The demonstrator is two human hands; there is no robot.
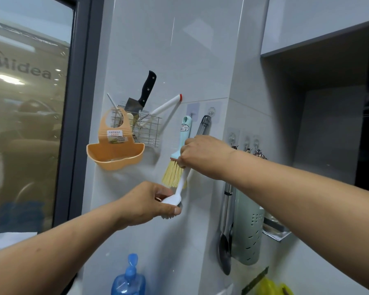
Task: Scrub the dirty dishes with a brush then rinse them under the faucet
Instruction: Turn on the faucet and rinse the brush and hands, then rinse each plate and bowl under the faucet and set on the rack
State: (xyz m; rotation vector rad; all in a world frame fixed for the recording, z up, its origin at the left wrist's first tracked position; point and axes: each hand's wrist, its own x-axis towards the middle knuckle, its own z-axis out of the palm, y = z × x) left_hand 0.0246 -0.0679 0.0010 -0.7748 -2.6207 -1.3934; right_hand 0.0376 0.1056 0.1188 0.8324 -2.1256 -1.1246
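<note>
Left forearm (pixel 41 258) rises from 7 o'clock toward the tiled wall (pixel 179 50). Left hand (pixel 149 203) pinches the white brush (pixel 180 186) at its bristle head. Right hand (pixel 202 158), at 1 o'clock, curls round the handle's top. Judged light, stiff plastic, slippery wet; best gripped mid-handle.

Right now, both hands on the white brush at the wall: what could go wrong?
The teal-handled brush with yellow bristles hangs against the white plastic dish brush that the right hand and left hand grip; lifting may knock it off. Pulling outward may strain the clear adhesive wall hook.
</note>
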